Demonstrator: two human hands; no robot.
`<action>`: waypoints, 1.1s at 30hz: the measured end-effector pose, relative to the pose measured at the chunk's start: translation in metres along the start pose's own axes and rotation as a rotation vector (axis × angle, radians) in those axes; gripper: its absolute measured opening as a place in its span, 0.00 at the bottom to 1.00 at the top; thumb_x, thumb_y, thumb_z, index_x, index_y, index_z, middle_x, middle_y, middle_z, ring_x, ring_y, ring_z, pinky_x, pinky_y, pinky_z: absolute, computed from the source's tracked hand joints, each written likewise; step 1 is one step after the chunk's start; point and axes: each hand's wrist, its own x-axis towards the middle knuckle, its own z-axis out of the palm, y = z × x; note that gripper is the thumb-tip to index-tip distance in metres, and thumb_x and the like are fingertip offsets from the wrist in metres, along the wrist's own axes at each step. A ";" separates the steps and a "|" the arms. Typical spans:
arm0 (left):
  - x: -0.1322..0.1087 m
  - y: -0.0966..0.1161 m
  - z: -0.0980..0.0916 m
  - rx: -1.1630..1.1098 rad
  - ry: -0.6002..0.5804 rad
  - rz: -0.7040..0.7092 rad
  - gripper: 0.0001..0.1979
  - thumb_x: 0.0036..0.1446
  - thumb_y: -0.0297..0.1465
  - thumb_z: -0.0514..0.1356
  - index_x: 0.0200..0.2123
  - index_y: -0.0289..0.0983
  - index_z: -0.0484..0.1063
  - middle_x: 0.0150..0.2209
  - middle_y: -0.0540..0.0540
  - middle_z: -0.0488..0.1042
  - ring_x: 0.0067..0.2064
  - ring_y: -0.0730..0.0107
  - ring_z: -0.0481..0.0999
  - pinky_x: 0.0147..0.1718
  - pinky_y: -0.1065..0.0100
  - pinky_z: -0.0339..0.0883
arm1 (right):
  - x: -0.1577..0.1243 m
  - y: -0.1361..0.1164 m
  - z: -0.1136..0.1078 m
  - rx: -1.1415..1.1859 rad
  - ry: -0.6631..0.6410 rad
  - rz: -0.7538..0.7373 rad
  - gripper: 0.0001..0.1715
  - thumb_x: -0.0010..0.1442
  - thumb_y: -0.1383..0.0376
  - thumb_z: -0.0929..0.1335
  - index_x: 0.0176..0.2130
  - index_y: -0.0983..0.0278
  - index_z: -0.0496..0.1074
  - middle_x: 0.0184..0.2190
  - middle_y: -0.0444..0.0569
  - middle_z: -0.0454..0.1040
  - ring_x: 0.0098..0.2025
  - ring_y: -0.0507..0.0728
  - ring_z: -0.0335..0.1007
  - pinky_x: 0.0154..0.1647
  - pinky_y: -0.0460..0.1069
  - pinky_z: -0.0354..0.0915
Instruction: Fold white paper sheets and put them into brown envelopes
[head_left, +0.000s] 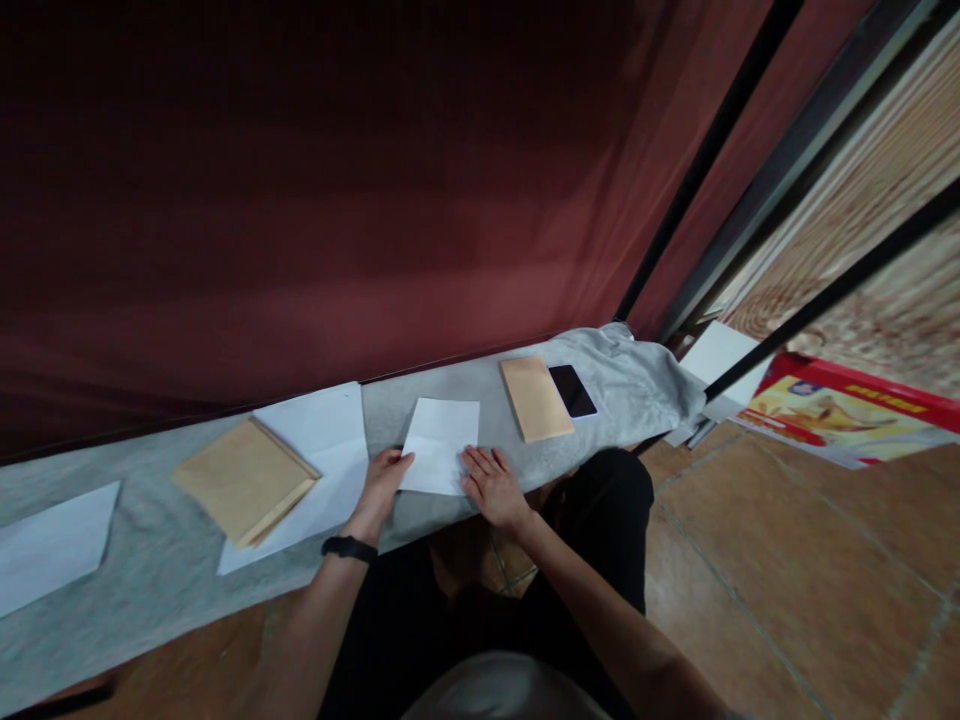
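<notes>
A folded white sheet of paper lies on the grey cloth-covered ledge in front of me. My left hand, with a black band on its wrist, rests on the sheet's left edge, fingers curled over it. At the sheet's lower right corner my right hand lies flat with its fingers stretched out, pressing the paper down. A brown envelope lies to the right of the sheet, with a black phone beside it.
A stack of brown envelopes sits on a large white sheet at the left. Another white sheet lies at the far left. A dark red curtain hangs behind. A red box and white paper lie on the tiled floor at right.
</notes>
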 end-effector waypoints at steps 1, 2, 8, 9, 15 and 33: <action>-0.004 -0.003 0.003 -0.010 0.004 -0.006 0.20 0.37 0.48 0.65 0.26 0.39 0.68 0.23 0.51 0.73 0.27 0.66 0.73 0.26 0.67 0.64 | -0.002 0.000 -0.002 -0.001 -0.005 -0.017 0.27 0.74 0.57 0.60 0.67 0.62 0.62 0.67 0.52 0.63 0.69 0.59 0.58 0.72 0.60 0.47; -0.007 -0.005 0.005 -0.018 0.002 -0.011 0.20 0.37 0.48 0.65 0.27 0.39 0.69 0.23 0.51 0.73 0.27 0.66 0.73 0.26 0.67 0.65 | -0.004 0.001 -0.004 -0.002 -0.008 -0.034 0.28 0.74 0.56 0.61 0.67 0.62 0.63 0.67 0.52 0.63 0.69 0.59 0.57 0.72 0.60 0.48; -0.015 -0.009 0.013 0.027 -0.061 -0.002 0.16 0.42 0.44 0.62 0.30 0.38 0.71 0.27 0.50 0.77 0.29 0.65 0.76 0.28 0.66 0.67 | -0.008 0.006 -0.011 0.005 -0.022 -0.054 0.27 0.73 0.57 0.61 0.66 0.62 0.64 0.67 0.52 0.64 0.69 0.59 0.58 0.71 0.59 0.50; -0.013 -0.009 0.013 0.054 -0.068 0.004 0.15 0.44 0.43 0.61 0.31 0.38 0.72 0.28 0.49 0.77 0.29 0.65 0.76 0.28 0.67 0.68 | -0.008 0.007 -0.011 0.006 -0.023 -0.046 0.26 0.73 0.57 0.61 0.66 0.63 0.65 0.67 0.52 0.64 0.69 0.59 0.59 0.71 0.59 0.50; 0.002 0.001 0.008 0.310 -0.028 0.036 0.14 0.50 0.32 0.60 0.41 0.37 0.73 0.29 0.47 0.78 0.33 0.61 0.79 0.31 0.66 0.68 | -0.003 0.008 -0.005 0.001 -0.017 -0.016 0.26 0.73 0.58 0.60 0.65 0.64 0.65 0.67 0.52 0.64 0.69 0.60 0.58 0.71 0.59 0.51; -0.047 -0.016 0.062 1.068 -0.089 0.772 0.28 0.70 0.40 0.45 0.68 0.36 0.60 0.70 0.40 0.58 0.72 0.55 0.56 0.69 0.49 0.50 | 0.030 0.023 0.004 -0.096 -0.025 0.019 0.27 0.73 0.59 0.60 0.66 0.64 0.64 0.68 0.54 0.62 0.69 0.60 0.57 0.70 0.59 0.51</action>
